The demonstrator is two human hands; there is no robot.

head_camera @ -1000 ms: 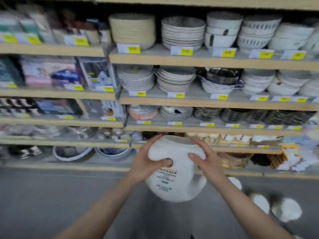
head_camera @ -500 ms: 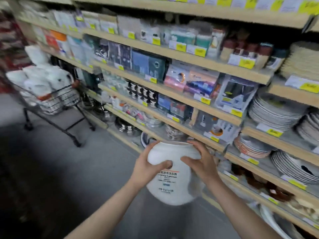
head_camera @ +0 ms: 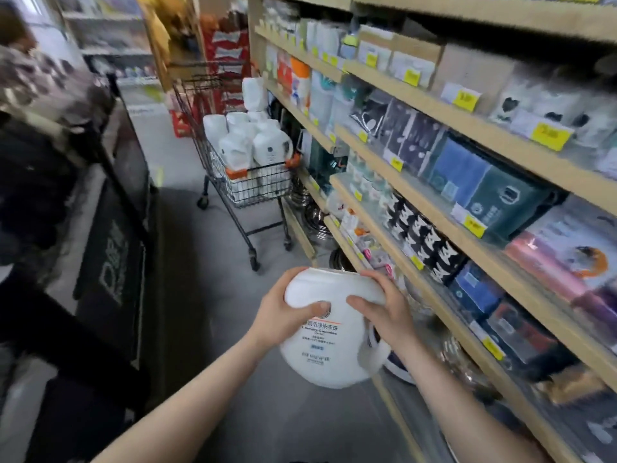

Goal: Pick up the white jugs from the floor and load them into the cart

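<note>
the person holds a white jug (head_camera: 329,332) in front of them with both hands, up off the grey floor (head_camera: 207,295). the left hand (head_camera: 283,317) wraps its side, fingers curled round the far face and the thumb pressed on the front above the printed label. the right hand (head_camera: 384,309) grips the other side the same way, fingers over the top edge, thumb on the front. the jug is tipped, its flat end pointing away. further down the aisle stands a wire cart (head_camera: 253,182), well apart from the hands, already piled with more white jugs (head_camera: 253,142). wooden shelves (head_camera: 434,202) of boxed goods with yellow price tags run along the right.
</note>
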